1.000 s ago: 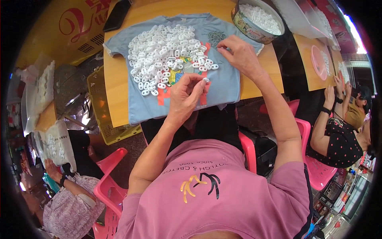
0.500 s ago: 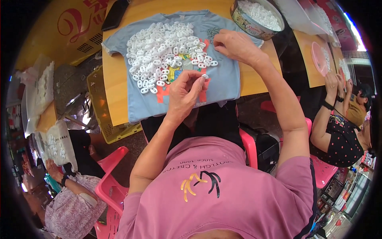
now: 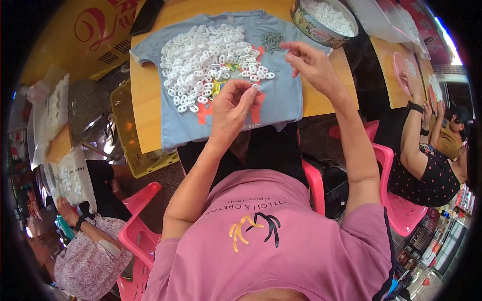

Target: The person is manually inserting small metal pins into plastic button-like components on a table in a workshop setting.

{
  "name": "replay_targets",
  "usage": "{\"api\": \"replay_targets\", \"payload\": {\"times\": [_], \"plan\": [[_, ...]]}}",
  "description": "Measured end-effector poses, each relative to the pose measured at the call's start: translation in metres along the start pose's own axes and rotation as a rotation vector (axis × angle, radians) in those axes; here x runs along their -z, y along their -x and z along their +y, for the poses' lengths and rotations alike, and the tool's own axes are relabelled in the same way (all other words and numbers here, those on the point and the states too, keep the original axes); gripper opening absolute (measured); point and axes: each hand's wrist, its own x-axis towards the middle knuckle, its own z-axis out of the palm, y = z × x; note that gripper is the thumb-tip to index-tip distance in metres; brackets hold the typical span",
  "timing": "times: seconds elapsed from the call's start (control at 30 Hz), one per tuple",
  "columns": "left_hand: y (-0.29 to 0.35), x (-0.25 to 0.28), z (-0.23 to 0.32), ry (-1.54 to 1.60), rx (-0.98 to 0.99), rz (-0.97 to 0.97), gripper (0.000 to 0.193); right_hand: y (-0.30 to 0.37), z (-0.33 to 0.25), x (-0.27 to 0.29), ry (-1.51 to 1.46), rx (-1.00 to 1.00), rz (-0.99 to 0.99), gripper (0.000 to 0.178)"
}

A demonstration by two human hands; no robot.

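On a light blue T-shirt [image 3: 286, 100] spread over the table lies a heap of small white oval plastic pieces [image 3: 201, 55], each with two holes. My left hand [image 3: 230, 108] pinches one such white two-hole piece [image 3: 256, 86] between thumb and forefinger, just above the shirt's near side. To the right, my right hand [image 3: 314, 67] is raised with the forefinger stretched out and the thumb apart; nothing shows between them. Close to its fingertips is a small pile of thin grey-green metal bits [image 3: 271, 41], too small to name surely.
A round tin [image 3: 321, 27] of white pieces stands at the far right. At the far left lies a black phone [image 3: 146, 16] on the wooden table [image 3: 146, 113]. A yellow crate [image 3: 128, 130] sits below. Pink chairs [image 3: 139, 236] and people working are on both sides.
My right hand has drawn back to the right from the pile of metal bits, and its fingers have spread. My left hand still holds the white piece in nearly the same place.
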Motion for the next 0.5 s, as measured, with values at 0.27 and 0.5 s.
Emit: {"api": "replay_targets", "payload": {"times": [0.27,0.5], "plan": [[0.008,-0.008,0.025,0.066,0.019,-0.005,0.016,0.044,-0.029,-0.049,-0.522,-0.001,0.051,0.023],[0.016,-0.010,0.039,0.081,-0.022,-0.012,0.016,0.051,-0.039,-0.074,-0.582,-0.002,0.054,0.019]]}}
